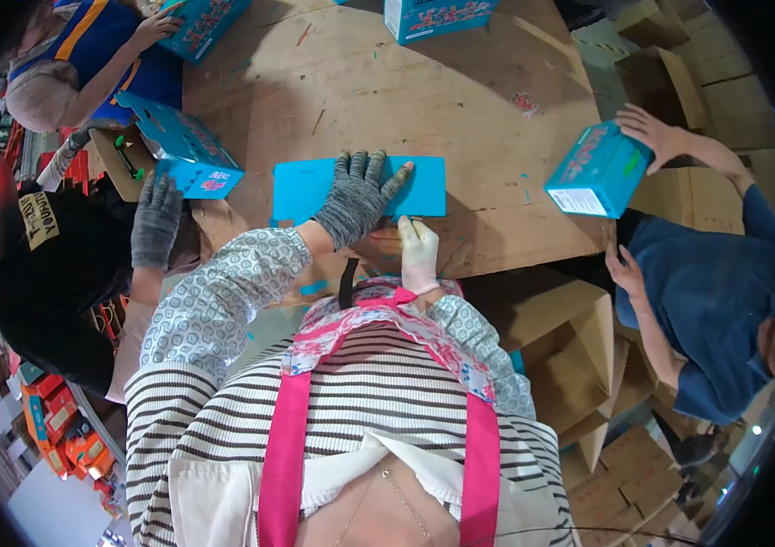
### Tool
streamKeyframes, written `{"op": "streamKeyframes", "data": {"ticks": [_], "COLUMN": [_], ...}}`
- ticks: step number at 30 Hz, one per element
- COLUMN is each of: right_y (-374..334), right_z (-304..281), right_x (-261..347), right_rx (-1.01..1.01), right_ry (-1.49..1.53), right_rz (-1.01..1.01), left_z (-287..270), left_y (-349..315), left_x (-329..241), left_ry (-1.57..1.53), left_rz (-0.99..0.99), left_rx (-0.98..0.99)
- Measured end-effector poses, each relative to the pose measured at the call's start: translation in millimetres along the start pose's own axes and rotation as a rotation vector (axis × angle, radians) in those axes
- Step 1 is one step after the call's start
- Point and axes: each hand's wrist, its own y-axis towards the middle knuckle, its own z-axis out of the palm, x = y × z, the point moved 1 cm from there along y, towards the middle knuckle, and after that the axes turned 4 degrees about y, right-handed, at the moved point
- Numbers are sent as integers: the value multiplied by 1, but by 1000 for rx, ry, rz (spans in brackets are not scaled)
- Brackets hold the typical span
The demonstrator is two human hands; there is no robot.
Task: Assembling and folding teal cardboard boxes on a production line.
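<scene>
A flat blue cardboard carton (pixel 301 189) lies on the wooden table in front of me. My left hand (pixel 355 202), in a grey knitted glove with bare fingertips, presses flat across its middle with the fingers spread. At the carton's near edge is my right hand (pixel 418 255), in a thin white glove. Its fingers are bent together and pinch that edge; the thumb is partly hidden. Patterned sleeve covers run up both my forearms.
The wooden table (pixel 487 118) carries another blue carton (pixel 437 20) at the far side. On the left, a co-worker's grey-gloved hand (pixel 156 223) is beside an open blue carton (pixel 194 150). On the right, a person holds a closed blue carton (pixel 592 169). Brown boxes (pixel 569 365) stand below right.
</scene>
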Motion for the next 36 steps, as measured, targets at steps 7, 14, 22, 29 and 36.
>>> {"op": "streamKeyframes", "data": {"ticks": [7, 14, 22, 29, 36], "right_y": [0, -2, -4, -4, 20], "right_z": [3, 0, -5, 3, -22], "right_x": [-5, -5, 6, 20, 33], "right_rx": [-56, -36, 38, 54, 376], "right_ry": [213, 157, 166, 213, 571], "right_rz": [8, -14, 100, 325, 619], "left_z": [-3, -1, -9, -9, -17], "left_y": [-1, -2, -4, -4, -1], "left_x": [0, 0, 3, -2, -1], "left_ry": [-3, -8, -7, 8, 29], "left_rz": [10, 22, 76, 61, 70], "left_rx": [-12, -58, -7, 31, 103]}}
